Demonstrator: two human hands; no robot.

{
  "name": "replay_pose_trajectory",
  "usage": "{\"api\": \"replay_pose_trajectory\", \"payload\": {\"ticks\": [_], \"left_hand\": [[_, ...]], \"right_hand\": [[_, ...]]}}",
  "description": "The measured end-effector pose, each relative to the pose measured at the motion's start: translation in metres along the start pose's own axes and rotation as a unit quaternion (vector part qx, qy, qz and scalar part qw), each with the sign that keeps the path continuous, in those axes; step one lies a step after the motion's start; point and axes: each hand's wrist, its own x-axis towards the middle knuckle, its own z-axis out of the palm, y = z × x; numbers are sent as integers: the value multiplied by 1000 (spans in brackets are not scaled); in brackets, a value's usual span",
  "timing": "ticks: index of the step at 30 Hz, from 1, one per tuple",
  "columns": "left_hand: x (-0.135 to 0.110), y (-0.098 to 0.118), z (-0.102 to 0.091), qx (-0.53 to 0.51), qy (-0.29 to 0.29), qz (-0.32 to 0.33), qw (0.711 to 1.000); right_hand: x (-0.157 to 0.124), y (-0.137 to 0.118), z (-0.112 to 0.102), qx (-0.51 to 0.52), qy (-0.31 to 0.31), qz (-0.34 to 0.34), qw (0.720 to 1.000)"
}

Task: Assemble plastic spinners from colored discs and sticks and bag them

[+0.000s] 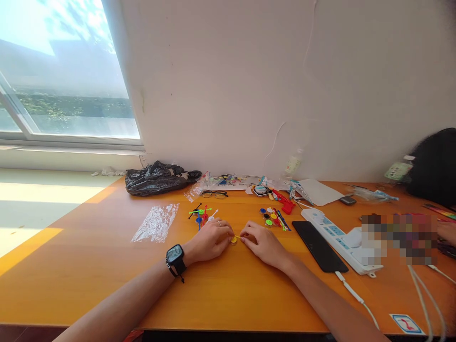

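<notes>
Between my fingertips, low over the wooden table, is a small yellow spinner, made up of a round base [233,241] and a thin arrow [237,236]. My left hand [213,237], with a watch on its wrist, is closed at the left edge of the round base. From the other side, my right hand [262,243] pinches the end of the yellow arrow. Beyond my left hand lie several colourful arrow spinners [204,214] with round bases. Past my right hand are loose coloured round bases [268,216] and a bunch of loose arrows [282,220].
A clear plastic bag [156,223] lies left, a black bag [158,178] behind it. Glasses [214,194] and a red toy gun [285,203] sit further back. Right are a black phone [318,246] with cable, a white power strip [338,240], and another person's hand [447,233].
</notes>
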Motion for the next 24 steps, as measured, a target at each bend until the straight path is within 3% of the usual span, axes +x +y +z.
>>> {"api": "replay_pose_trajectory", "payload": {"ticks": [6, 10, 15, 20, 24], "left_hand": [[0, 4, -2, 0, 25, -6, 1000], [0, 8, -5, 1, 82, -3, 997], [0, 13, -10, 42, 105, -8, 994], [1, 13, -14, 46, 88, 24, 995], [1, 7, -8, 18, 63, 9, 998]], "right_hand": [[2, 1, 3, 44, 45, 3, 998], [2, -4, 7, 152, 25, 9, 988], [2, -7, 14, 242, 9, 10, 970], [5, -6, 16, 279, -1, 16, 960], [7, -5, 13, 299, -1, 17, 954]]}}
